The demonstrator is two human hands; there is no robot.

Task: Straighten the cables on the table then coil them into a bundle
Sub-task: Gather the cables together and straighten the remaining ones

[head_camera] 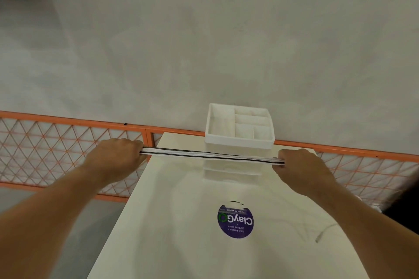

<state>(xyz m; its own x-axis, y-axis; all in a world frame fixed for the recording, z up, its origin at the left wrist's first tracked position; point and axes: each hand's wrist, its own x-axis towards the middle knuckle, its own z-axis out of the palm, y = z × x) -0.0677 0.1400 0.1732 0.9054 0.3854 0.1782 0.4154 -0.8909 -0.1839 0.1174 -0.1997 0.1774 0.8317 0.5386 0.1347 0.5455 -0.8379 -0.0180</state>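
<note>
A bundle of cables (pixel 210 155), mostly white with one black strand, is stretched taut and straight above the white table (pixel 172 222). My left hand (pixel 118 156) grips its left end beyond the table's left edge. My right hand (pixel 299 166) grips its right end over the table. The bundle hangs in the air in front of a white organizer box. A loose white cable (pixel 325 231) with a plug lies on the table at the right, under my right forearm.
A white divided organizer box (pixel 240 140) stands at the table's far edge. A round purple sticker (pixel 235 221) is stuck to the tabletop. An orange mesh fence (pixel 56 142) runs behind the table, against a grey wall.
</note>
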